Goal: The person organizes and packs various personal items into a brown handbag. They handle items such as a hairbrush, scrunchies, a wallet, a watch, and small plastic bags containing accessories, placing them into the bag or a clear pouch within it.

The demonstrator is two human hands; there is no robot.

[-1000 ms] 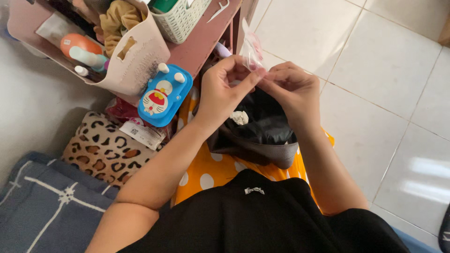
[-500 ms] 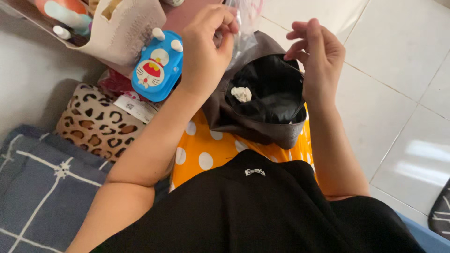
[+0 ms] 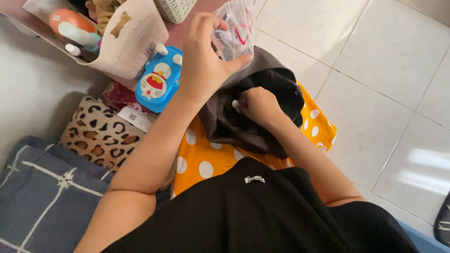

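Pale glossy floor tiles (image 3: 389, 70) fill the whole right side of the frame, with a grey wall down the left. Closest to the camera at the bottom is the person's black top (image 3: 262, 211), and at lower left a blue-grey checked cushion (image 3: 42, 197) with a leopard-print pillow (image 3: 101, 133) just above it. Next up, middle of the frame, an orange polka-dot cushion (image 3: 206, 157) has a dark brown pouch (image 3: 225, 126) with a black lining sitting on it, mouth open. The right hand (image 3: 255, 105) is down inside that pouch, fingers curled around a small white wad (image 3: 234, 105), mostly hidden, so I can't tell how tight the hold is. Just above, the left hand (image 3: 204, 61) is raised, thumb and fingers pinched on a clear zip bag (image 3: 234, 30) with red and white bits inside, held over the pouch near top centre. Left of that hand sits a blue cartoon-cat case (image 3: 159, 79), touching a cream organiser basket (image 3: 133, 42) stuffed with bottles in the upper left. Furthest back, at the top edge, a white lattice basket (image 3: 176, 9) sits on a pinkish shelf (image 3: 180, 30).
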